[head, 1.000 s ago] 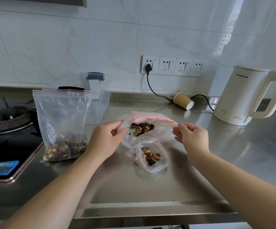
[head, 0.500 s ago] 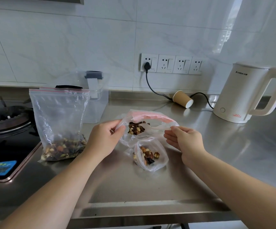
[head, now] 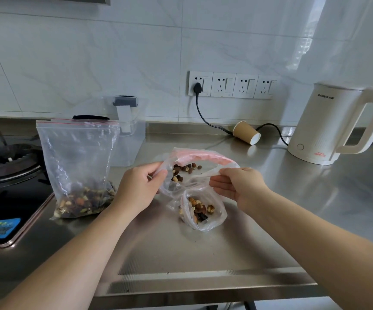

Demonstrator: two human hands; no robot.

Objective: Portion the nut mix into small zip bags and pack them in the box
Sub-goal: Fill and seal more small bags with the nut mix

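Observation:
I hold a small zip bag with a pink strip above the steel counter; nuts lie inside it. My left hand pinches its left edge, and my right hand pinches the near lip of its mouth, which gapes wide. Just below it a second small bag with nuts rests on the counter. A big zip bag of nut mix stands upright to the left. Behind that one stands a clear plastic box with a grey latch.
A gas hob fills the left side. A paper cup lies tipped by the wall, near a black cable from the sockets. A white kettle stands at the right. The counter's front edge runs below my arms.
My right hand slid left from the bag's right end to the near lip, and the mouth of the held bag has spread wider. The nuts inside have shifted.

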